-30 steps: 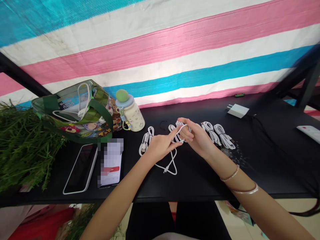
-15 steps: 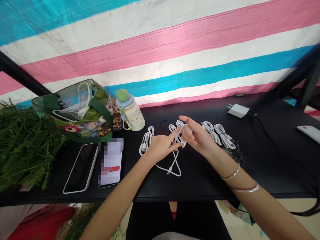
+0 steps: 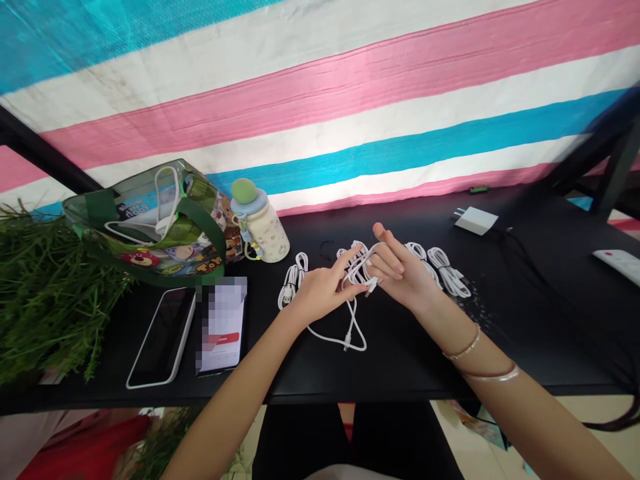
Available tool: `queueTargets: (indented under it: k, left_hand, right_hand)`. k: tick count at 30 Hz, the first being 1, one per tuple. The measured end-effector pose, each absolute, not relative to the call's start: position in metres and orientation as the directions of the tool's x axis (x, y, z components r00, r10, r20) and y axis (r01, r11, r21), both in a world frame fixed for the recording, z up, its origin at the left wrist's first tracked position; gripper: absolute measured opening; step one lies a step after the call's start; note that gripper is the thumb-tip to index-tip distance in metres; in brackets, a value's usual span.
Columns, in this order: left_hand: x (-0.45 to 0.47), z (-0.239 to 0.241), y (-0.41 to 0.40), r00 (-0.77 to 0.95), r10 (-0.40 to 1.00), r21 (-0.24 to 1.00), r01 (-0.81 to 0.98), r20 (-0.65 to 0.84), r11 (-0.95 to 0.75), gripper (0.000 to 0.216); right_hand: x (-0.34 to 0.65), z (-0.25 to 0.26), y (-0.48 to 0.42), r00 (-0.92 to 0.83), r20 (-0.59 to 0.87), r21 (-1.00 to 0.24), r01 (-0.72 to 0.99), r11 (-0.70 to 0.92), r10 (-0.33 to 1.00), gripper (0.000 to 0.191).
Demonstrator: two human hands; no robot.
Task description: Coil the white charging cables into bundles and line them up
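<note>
A white USB cable [image 3: 358, 268], partly wound in loops, stretches between my two hands above the black table. My left hand [image 3: 323, 292] pinches its loops between thumb and forefinger. Curled fingers of my right hand [image 3: 407, 275] hold the other side of the loops, its thumb side raised. A connector sticks out near the left fingertips, and the loose end [image 3: 347, 343] trails onto the table in front. One tied white cable bundle [image 3: 293, 283] lies left of my left hand. Two more bundles lie beyond my right hand, the outer one [image 3: 450, 273] in full view.
At left are a green character bag [image 3: 150, 257], a cream bottle [image 3: 270, 233], a white-edged phone [image 3: 163, 337], a lit phone [image 3: 223, 327] and a grassy plant [image 3: 45, 293]. To the right lie a white charger plug [image 3: 476, 221], a black cord and a white remote [image 3: 620, 267].
My right hand's fingers have curled in more around the cable and the hand has turned. The loops between the hands show wider, and the trailing connector has slid slightly right.
</note>
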State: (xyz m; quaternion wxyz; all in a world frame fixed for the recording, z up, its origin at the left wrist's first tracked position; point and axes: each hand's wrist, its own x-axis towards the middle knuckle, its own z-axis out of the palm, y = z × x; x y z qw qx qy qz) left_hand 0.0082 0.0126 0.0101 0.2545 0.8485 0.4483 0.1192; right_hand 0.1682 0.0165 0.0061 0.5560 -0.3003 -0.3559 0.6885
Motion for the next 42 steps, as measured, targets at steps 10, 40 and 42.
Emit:
queueTargets:
  k: [10, 40, 42]
  left_hand:
    - [0.006, 0.006, 0.01, 0.647, 0.75, 0.664, 0.502, 0.138, -0.555, 0.04]
    - [0.005, 0.001, 0.015, 0.578, 0.696, 0.366, 0.594, 0.426, -0.717, 0.035]
    - [0.006, 0.003, 0.014, 0.584, 0.719, 0.386, 0.607, 0.376, -0.695, 0.033]
  right_hand:
    - [0.18, 0.005, 0.025, -0.081, -0.035, -0.794, -0.603, -0.077, 0.996, 0.022]
    - [0.171, 0.006, 0.023, -0.143, -0.079, -0.815, -0.561, -0.147, 0.987, 0.015]
    - [0.17, 0.005, 0.022, -0.146, -0.068, -0.829, -0.542, -0.138, 0.987, 0.015]
